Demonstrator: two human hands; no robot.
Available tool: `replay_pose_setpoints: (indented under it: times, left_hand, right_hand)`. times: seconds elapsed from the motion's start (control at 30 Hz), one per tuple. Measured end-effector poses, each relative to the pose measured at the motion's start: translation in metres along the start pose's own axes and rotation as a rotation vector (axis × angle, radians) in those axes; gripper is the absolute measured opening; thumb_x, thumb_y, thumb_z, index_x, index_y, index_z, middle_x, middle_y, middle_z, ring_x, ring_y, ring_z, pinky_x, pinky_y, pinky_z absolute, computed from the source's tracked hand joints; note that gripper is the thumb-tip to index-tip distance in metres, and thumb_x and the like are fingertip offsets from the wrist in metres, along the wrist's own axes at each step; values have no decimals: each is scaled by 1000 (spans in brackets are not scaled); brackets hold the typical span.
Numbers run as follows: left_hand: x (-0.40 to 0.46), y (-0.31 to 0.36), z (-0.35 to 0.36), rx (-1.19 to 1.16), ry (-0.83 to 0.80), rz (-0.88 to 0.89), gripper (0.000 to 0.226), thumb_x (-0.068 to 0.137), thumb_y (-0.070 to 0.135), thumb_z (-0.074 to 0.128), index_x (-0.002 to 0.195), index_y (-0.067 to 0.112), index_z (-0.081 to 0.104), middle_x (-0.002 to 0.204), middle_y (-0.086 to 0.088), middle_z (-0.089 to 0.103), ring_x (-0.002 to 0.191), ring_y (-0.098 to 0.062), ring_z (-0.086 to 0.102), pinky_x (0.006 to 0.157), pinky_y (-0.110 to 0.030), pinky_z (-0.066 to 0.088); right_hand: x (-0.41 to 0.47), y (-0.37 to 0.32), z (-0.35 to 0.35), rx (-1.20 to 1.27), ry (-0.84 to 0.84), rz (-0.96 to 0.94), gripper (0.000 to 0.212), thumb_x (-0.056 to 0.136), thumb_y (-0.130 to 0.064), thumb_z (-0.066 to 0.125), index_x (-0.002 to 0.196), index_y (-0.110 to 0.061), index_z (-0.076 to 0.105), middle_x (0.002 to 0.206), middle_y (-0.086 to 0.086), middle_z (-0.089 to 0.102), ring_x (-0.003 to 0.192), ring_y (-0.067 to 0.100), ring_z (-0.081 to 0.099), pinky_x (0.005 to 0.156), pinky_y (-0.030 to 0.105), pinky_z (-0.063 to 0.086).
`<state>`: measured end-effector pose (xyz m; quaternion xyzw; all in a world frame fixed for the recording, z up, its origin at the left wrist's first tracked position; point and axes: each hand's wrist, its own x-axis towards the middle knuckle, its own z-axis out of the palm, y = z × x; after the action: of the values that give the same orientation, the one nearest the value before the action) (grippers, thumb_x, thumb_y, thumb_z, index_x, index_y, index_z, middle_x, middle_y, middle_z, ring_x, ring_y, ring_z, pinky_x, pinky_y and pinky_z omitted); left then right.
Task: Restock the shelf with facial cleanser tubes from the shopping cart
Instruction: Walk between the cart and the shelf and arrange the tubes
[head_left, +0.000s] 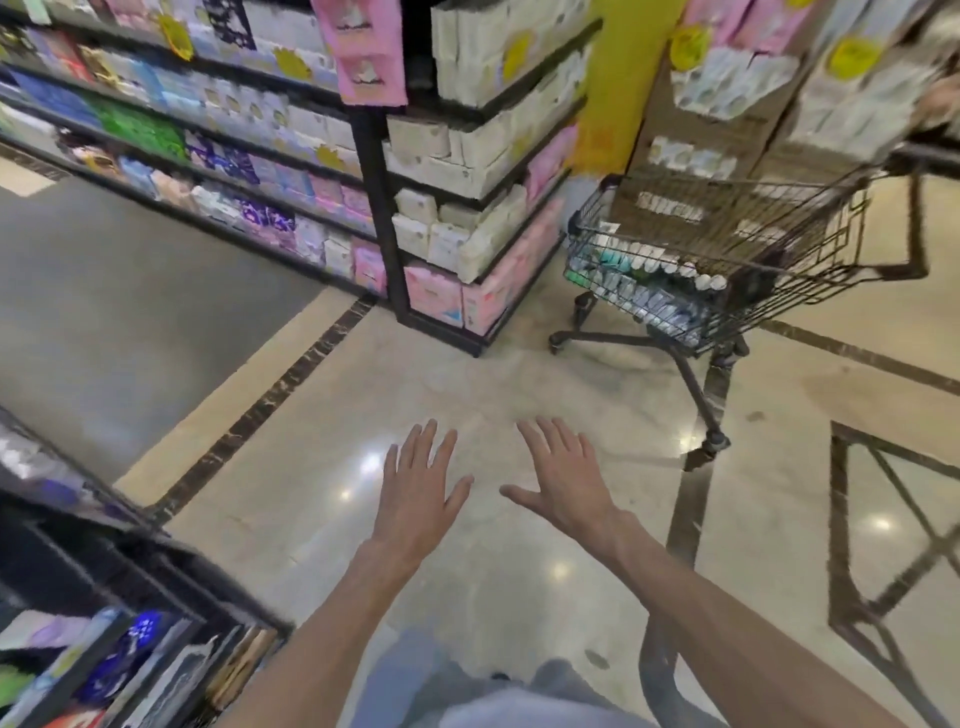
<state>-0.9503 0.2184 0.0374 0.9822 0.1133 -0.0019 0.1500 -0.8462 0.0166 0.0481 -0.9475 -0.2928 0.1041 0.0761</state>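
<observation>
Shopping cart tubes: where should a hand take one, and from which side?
Probably from above, through the shopping cart's open top, since wire walls block the sides. Grip a facial cleanser tube across its body; blur hides finer pose. Both hands are open, empty.

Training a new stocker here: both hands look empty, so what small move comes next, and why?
Probably step toward the shopping cart ahead on the right and reach in. Left hand and right hand are open over bare floor, and the tubes lie in its basket.

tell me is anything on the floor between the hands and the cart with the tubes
Nothing visible is. Both hands, left and right, are open and empty over bare floor, and that floor runs clear to the cart. The tubes lie low in its basket, behind the wire side.
</observation>
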Motion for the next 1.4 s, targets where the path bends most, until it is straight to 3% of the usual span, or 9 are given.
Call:
replay_pose_setpoints:
  times: [0.17, 0.4, 0.57, 0.7, 0.8, 1.07, 1.23, 1.4]
  left_hand:
    - [100, 39, 21, 3, -57, 135, 65, 105, 57, 37, 160, 25, 27, 170, -6, 18, 157, -26, 12, 126, -50, 16]
    - [272, 86, 35, 53, -134, 314, 66, 105, 59, 30, 162, 28, 18, 171, -4, 11, 158, -25, 9, 126, -48, 9]
    - [384, 108, 32, 39, -156, 408, 73, 99, 63, 20, 158, 24, 35, 166, -9, 28, 154, -30, 24, 123, -54, 25]
    - [473, 128, 36, 49, -203, 457, 67, 101, 61, 33, 154, 21, 42, 162, -10, 37, 151, -32, 31, 118, -55, 33]
    - [527, 144, 44, 46, -220, 495, 66, 103, 59, 38, 158, 22, 35, 165, -9, 31, 153, -31, 25, 121, -53, 29]
    - [673, 201, 77, -10, -264, 503, 66, 104, 53, 41, 161, 26, 22, 170, -5, 12, 158, -26, 7, 127, -45, 13]
    - [777, 246, 101, 36, -296, 477, 66, 106, 52, 36, 163, 24, 16, 171, -8, 10, 158, -28, 5, 128, -45, 9]
    - [872, 293, 121, 55, -349, 434, 67, 105, 52, 38, 162, 24, 19, 170, -8, 15, 157, -28, 11, 125, -51, 20]
  right_hand:
    - [44, 72, -15, 1, 4, 143, 97, 87, -78, 50, 161, -24, 20, 166, 8, 26, 155, 32, 20, 122, 56, 20]
    - [137, 157, -41, 4, 45, 318, 95, 87, -78, 48, 160, -22, 25, 164, 10, 32, 153, 33, 25, 121, 58, 23]
    - [206, 204, -68, 20, 11, 401, 94, 91, -77, 44, 162, -26, 11, 169, 6, 16, 157, 30, 10, 124, 54, 12]
    - [266, 244, -87, 37, 4, 473, 94, 91, -78, 42, 163, -26, 10, 169, 6, 15, 157, 30, 11, 124, 55, 14]
    - [305, 273, -96, 42, 12, 518, 94, 92, -77, 41, 163, -26, 8, 169, 6, 15, 157, 29, 12, 125, 54, 15]
    - [414, 374, -121, 68, 50, 557, 93, 91, -75, 47, 162, -23, 16, 164, 8, 27, 152, 30, 25, 123, 51, 24]
    - [494, 458, -134, 115, 28, 529, 94, 92, -74, 48, 162, -24, 12, 166, 7, 24, 152, 29, 24, 124, 51, 23]
    - [569, 541, -148, 177, -2, 529, 89, 90, -74, 43, 159, -23, 22, 162, 5, 30, 150, 29, 30, 122, 49, 27]
